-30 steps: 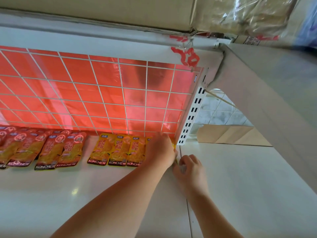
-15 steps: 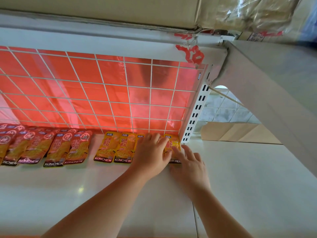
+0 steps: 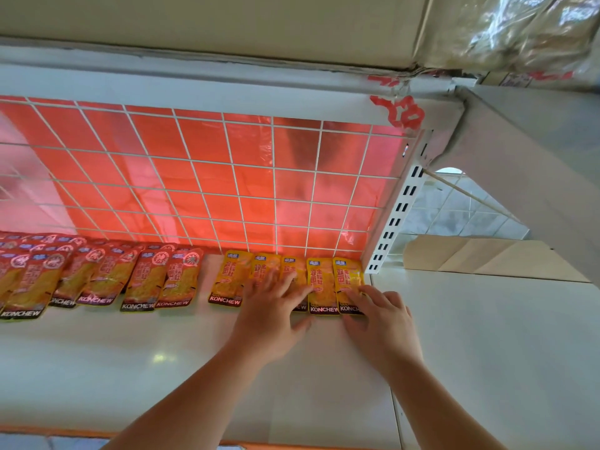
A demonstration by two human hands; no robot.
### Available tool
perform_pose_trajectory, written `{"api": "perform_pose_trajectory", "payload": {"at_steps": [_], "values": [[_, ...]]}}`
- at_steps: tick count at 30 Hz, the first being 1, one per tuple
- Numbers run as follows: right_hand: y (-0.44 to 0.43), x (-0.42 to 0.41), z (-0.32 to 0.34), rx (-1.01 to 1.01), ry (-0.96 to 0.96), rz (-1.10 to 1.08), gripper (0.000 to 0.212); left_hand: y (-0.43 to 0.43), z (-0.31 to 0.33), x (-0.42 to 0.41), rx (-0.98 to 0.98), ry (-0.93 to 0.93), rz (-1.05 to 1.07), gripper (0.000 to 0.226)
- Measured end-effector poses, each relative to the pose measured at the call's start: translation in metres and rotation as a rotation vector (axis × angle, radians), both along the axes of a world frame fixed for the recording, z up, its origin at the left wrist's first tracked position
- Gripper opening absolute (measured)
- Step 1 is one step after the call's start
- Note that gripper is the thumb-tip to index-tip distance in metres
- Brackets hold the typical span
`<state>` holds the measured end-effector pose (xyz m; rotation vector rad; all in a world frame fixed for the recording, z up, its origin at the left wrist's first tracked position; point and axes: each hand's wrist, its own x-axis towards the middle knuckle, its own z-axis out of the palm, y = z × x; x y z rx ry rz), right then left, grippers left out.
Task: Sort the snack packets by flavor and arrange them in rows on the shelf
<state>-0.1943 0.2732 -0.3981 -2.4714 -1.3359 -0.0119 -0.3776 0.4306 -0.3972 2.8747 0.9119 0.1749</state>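
Note:
Several yellow KONCHEW packets point(image 3: 322, 284) lie side by side in a row at the back right of the white shelf point(image 3: 162, 358). Left of them, red KONCHEW packets point(image 3: 146, 280) lie in an overlapping row. My left hand point(image 3: 272, 310) rests flat with spread fingers on the middle yellow packets. My right hand point(image 3: 378, 315) touches the rightmost yellow packet point(image 3: 349, 277) with straight fingers, close to the shelf's right upright.
A white wire grid point(image 3: 227, 177) with red backing closes the back of the shelf. A slotted white upright point(image 3: 394, 222) stands at the right end. Beyond it lies another white shelf surface point(image 3: 503, 336) with a cardboard piece point(image 3: 470, 254). Cardboard boxes sit overhead.
Both hands have spread out flat over the yellow packets, which now show as a full row up to the upright. The view has shifted so more red packets show at the left.

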Motion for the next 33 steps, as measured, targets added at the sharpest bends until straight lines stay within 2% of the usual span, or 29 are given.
{"api": "perform_pose_trajectory", "payload": {"at_steps": [13,19,23,29,33], "values": [[0.000,0.000,0.001,0.011,0.005,0.000,0.049,0.001,-0.007,0.001,0.016,-0.019,0.018,0.066],[0.000,0.000,-0.001,0.094,0.018,-0.005,0.052,0.000,-0.005,-0.002,0.020,-0.076,0.022,0.074],[0.001,0.000,-0.002,0.138,0.041,-0.015,0.055,-0.004,0.002,-0.004,0.051,-0.087,0.027,0.070],[0.000,-0.003,0.002,0.059,0.104,-0.056,0.069,-0.010,0.007,-0.013,0.021,-0.216,0.027,0.062],[0.001,-0.023,0.016,0.160,0.142,-0.040,0.067,-0.012,0.013,-0.026,-0.095,-0.434,0.042,0.051]]}}
